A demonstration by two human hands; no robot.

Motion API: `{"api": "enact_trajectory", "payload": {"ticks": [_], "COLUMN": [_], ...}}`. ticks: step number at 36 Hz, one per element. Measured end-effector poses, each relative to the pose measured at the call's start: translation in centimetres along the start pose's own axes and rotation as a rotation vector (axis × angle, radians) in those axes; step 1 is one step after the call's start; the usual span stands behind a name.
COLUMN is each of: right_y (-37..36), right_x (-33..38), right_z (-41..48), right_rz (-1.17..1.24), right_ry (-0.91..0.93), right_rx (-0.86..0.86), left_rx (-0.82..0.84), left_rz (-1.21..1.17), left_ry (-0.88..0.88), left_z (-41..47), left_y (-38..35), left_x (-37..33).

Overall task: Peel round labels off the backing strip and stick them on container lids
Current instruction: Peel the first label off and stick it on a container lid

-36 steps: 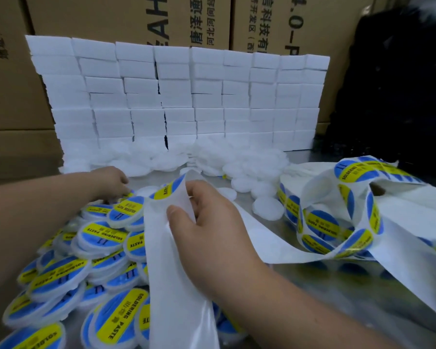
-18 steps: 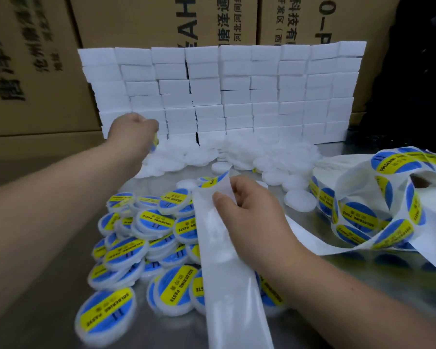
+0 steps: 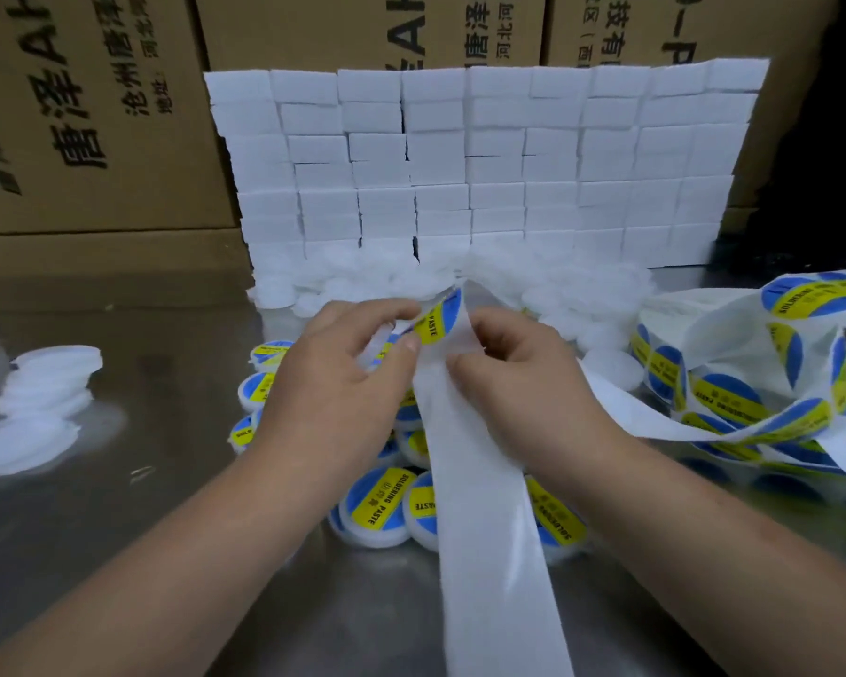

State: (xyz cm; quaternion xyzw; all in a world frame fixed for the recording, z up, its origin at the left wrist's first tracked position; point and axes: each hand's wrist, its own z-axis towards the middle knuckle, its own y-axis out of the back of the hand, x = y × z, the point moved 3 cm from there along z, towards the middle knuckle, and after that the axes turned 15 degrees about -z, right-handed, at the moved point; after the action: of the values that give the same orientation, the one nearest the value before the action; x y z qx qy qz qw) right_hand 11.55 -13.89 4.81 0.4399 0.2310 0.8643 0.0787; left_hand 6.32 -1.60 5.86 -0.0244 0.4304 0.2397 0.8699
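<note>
The label (image 3: 441, 319) sits at the fold of the strip (image 3: 479, 505), half lifted, its free edge pointing left. The left hand (image 3: 333, 383) is nearest and pinches that edge between thumb and forefinger. The right hand (image 3: 518, 383), just right of the label, grips the strip with curled fingers. The bare strip runs lengthwise toward the viewer; the peel likely goes leftward, off the fold. Labelled lids (image 3: 377, 505) are piled beneath both hands, with plain lids (image 3: 611, 368) to the right, all on the surface (image 3: 142, 530).
</note>
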Motion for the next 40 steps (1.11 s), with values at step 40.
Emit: {"api": "enact_trajectory", "payload": {"ticks": [40], "right_y": [0.7], "right_x": [-0.2], "right_z": [0.3], "right_rz": [-0.276], "right_ry": [-0.006], "right_rx": [-0.176], "left_rx": [-0.367], "left_rz": [-0.307], "left_ry": [0.32], "left_z": [1.2], "left_y": [3.3], "left_x": [3.4]}}
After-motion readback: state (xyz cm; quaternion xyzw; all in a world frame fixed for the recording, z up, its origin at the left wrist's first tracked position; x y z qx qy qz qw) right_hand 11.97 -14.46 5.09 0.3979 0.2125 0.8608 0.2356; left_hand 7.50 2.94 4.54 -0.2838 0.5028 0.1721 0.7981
